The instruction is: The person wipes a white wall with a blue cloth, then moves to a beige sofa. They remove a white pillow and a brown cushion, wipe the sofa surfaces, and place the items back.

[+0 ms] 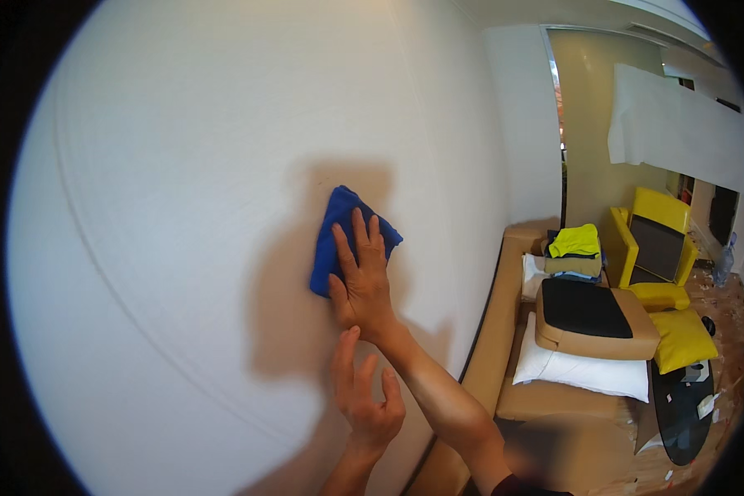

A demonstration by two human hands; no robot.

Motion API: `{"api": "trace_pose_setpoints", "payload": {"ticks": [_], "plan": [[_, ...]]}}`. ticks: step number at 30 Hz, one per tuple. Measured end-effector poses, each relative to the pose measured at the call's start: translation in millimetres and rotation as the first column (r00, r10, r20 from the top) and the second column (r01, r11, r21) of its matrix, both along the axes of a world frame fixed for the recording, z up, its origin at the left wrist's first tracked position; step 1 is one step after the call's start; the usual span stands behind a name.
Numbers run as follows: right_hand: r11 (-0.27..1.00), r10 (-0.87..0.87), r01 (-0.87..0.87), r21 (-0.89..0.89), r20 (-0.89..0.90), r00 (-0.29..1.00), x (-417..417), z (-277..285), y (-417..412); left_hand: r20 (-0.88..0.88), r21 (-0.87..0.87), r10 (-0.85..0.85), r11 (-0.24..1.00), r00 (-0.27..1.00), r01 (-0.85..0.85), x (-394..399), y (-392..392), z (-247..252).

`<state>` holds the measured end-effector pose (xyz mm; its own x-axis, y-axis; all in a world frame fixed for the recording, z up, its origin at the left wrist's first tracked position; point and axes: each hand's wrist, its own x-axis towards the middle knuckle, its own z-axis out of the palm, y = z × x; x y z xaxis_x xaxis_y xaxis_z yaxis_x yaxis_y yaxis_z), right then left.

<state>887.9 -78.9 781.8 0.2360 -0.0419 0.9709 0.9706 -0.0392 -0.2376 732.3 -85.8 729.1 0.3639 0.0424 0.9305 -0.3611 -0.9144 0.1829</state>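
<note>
My right hand (pixel 364 273) presses a folded blue cloth (pixel 327 248) flat against a white wall (pixel 180 186), its fingers spread over the fabric. The cloth's upper tip and its left and right corners stick out around the hand. Just below that wrist, my left hand (pixel 371 397) is raised with fingers apart and nothing in it. Its fingertips come close to the right wrist; whether they touch it I cannot tell. Shadows of my arms and head fall on the wall around the cloth. A few small dark marks show on the wall above it.
A tan sofa (pixel 487 347) runs along the wall, bearing a white pillow (pixel 580 370), a loose tan-and-black cushion (pixel 586 310) and folded clothes (pixel 573 266). Beyond are a yellow armchair (pixel 623 248), a yellow pillow (pixel 685 340) and a dark glass table (pixel 682 421). Scraps litter the wood floor (pixel 713 304).
</note>
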Motion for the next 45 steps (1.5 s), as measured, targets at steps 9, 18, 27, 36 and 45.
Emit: {"api": "trace_pose_setpoints", "payload": {"ticks": [9, 18, 27, 36, 45], "plan": [[0.999, -0.025, 0.029, 0.034, -0.122, 0.992, 136, -4, -20, -0.125, -0.026, -0.011, 1.000, 0.992, 0.007, 82, -3, -25], [0.995, -0.041, 0.076, 0.069, -0.412, 0.910, 230, -14, -36, -0.183, 0.036, -0.040, 0.998, 0.982, 0.047, 102, -4, -38], [0.996, 0.064, 0.007, 0.085, -0.792, 0.607, 195, -252, -10, -0.336, 0.023, 0.006, 1.000, 0.942, 0.001, 92, 0, -78], [0.991, 0.077, 0.034, 0.132, -0.747, 0.661, 195, -267, -14, -0.467, -0.050, -0.023, 0.999, 0.884, -0.001, 96, -6, -101], [0.976, 0.080, 0.119, 0.181, -0.814, 0.576, 206, -361, -5, -0.666, -0.029, -0.005, 0.999, 0.746, -0.020, 80, 2, -151]]}}
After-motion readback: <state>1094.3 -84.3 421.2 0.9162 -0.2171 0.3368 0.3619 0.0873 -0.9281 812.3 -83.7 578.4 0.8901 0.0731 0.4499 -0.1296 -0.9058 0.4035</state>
